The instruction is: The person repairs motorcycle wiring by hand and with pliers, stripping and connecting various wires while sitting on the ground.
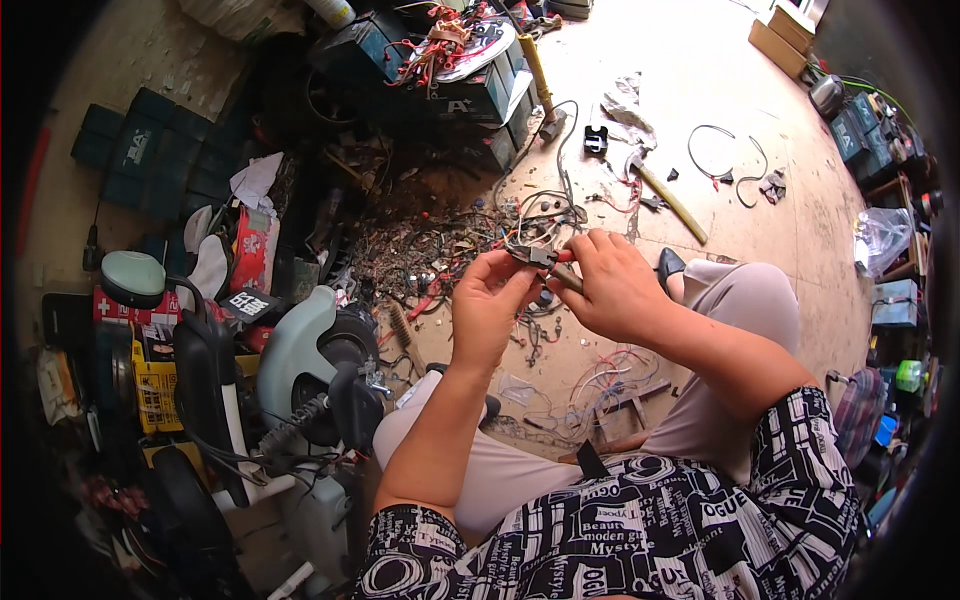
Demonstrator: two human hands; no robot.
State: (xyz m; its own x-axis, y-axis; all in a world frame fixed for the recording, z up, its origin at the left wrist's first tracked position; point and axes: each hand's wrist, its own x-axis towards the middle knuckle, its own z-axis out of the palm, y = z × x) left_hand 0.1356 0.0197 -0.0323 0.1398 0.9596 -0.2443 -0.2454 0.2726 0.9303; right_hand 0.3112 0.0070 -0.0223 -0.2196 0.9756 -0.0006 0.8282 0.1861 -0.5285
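My right hand is closed round the handles of a pair of pliers; red shows on one grip. The dark jaws point left, toward the fingertips of my left hand. That hand is closed in a pinch beside the jaws, on what looks like the end of a thin wire; the fingers hide most of it. Just beyond both hands, more grey and black wires lie tangled on the floor. A heap of small scrap spreads to the left, under and past my left hand.
A hammer with a yellowish handle lies at the right. Behind it are a black plastic part and a cable loop. Batteries stand at the back. A grey scooter-like machine crowds the left; loose wires lie between my knees.
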